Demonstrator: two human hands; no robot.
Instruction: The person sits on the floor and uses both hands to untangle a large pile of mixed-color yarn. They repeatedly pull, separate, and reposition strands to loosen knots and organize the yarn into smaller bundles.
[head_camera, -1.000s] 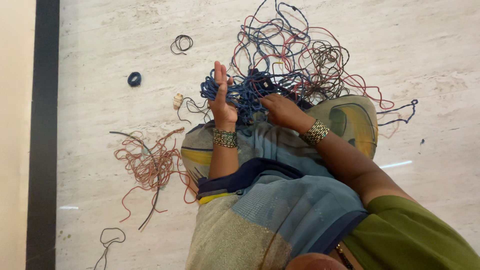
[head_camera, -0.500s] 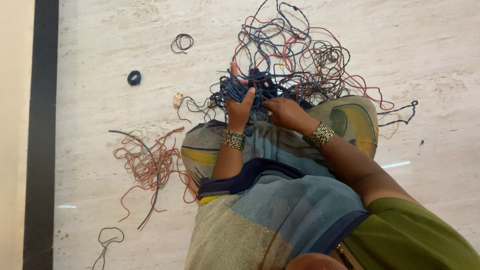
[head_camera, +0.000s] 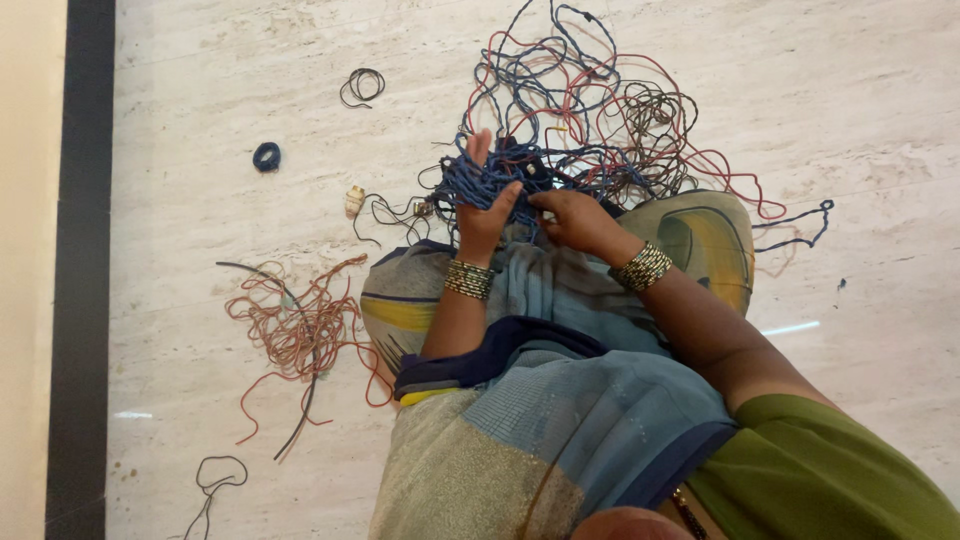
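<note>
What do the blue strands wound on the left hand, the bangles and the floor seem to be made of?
Blue strands, held on the left hand: probably plastic-coated wire, thin, smooth and springy in stiff loops; cord cannot be ruled out.
Bangles: likely metal or glass, judging by their gold and green glint.
Floor: polished stone, perhaps marble, pale, streaked with veins and showing reflections.

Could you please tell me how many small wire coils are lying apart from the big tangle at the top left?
2: a dark blue coil on the floor, and a black loop beyond it. Others may hide in the tangle.
</note>
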